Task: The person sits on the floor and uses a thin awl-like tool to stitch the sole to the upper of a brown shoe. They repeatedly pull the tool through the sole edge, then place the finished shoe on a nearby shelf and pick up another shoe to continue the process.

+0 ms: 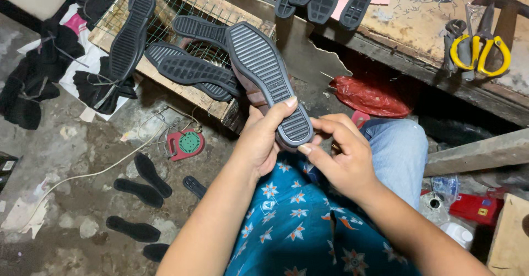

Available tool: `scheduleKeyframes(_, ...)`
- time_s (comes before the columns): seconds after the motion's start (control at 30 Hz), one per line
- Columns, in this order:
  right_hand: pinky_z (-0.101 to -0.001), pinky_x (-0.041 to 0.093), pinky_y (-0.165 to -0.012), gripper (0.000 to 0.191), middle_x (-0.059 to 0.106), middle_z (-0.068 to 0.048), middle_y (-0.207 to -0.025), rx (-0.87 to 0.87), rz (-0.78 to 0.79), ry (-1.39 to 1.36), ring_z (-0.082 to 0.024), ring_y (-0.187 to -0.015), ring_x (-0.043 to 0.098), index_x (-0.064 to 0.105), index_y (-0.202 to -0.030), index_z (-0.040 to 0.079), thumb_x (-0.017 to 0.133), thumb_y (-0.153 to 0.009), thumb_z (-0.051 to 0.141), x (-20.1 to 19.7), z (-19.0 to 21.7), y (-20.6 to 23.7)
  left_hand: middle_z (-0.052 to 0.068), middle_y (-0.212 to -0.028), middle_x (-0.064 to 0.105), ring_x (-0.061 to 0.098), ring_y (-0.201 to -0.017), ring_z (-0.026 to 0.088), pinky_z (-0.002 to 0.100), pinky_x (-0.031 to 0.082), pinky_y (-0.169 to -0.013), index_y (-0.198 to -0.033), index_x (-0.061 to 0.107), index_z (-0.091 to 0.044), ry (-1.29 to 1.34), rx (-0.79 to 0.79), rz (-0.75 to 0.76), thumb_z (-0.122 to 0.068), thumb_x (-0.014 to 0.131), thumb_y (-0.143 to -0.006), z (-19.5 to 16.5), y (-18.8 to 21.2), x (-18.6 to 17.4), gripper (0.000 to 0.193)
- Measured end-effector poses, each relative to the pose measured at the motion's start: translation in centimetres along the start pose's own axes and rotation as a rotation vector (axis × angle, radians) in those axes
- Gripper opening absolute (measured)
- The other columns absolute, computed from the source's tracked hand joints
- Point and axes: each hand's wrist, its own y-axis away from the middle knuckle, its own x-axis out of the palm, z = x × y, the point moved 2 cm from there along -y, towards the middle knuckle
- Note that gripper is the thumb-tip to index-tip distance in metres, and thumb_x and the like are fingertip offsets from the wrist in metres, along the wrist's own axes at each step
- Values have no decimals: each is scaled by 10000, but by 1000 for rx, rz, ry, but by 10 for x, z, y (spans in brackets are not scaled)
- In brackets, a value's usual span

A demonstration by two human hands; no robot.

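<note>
The left hand [263, 138] was closed around the heel end of a brown shoe [263, 80], thumb pressed flat on its ribbed black sole, which faced up. The right hand [344, 155] was pinched shut on the same heel from the opposite side, fingertips touching the sole's rim. The shoe was held in the air above the person's lap, toe pointing away toward a wooden crate [182, 91]. Four loose black soles [190, 69] lay on the wire mesh over the crate's top, one reaching its far left corner. More black insoles [144, 190] lay scattered on the concrete floor [82, 160] beside a white cord. On the bench [419, 28], near its front edge, rested yellow-handled scissors [479, 50].
</note>
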Motion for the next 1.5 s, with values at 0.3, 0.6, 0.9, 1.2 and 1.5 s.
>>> scheduleKeyframes(0.3, -308, 524, -875, 437, 654, -120, -1102, -11, 17, 54, -226, -990, 662, 659, -1211, 4, 823, -818, 101, 1, 1, -2, 107, -1080, 635, 701, -905, 199, 366, 643, -727, -1348, 450, -22, 19, 30, 19, -239, 721, -930, 4, -2, -4, 544)
scheduleKeyframes(0.6, -299, 524, -890, 617, 608, -103, -1171, -1, 68, -24, -175, -947, 629, 588, -1348, 18, 825, -779, 29, 7, -3, -1, 126, -1000, 672, 740, -817, 248, 421, 660, -685, -1258, 505, -33, 64, -55, 29, -211, 669, -927, -3, -4, -11, 410)
scheduleKeyframes(0.9, -284, 525, -890, 577, 599, -101, -1209, 45, 108, -81, -152, -961, 641, 597, -1345, 16, 796, -804, 29, 7, -8, 3, 128, -1069, 636, 712, -898, 248, 432, 658, -742, -1303, 481, -25, 92, -43, -5, -186, 670, -934, 2, -6, -17, 445)
scheduleKeyframes(1.2, -267, 506, -882, 381, 621, -90, -1201, 98, -40, -20, -146, -979, 637, 647, -1289, 15, 705, -917, 74, -10, -8, -14, 144, -1396, 548, 562, -1283, 242, 409, 454, -1110, -1493, 282, -13, -232, 309, 109, -28, 730, -809, 15, 15, -6, 818)
scheduleKeyframes(1.5, -272, 484, -903, 439, 621, -89, -1226, -98, -128, 23, -169, -1046, 594, 644, -1355, 18, 738, -933, 97, -48, 24, -43, 171, -1569, 426, 406, -1498, 258, 411, 297, -1252, -1599, 146, -10, -611, 329, 370, -102, 823, -761, 31, 57, 0, 1082)
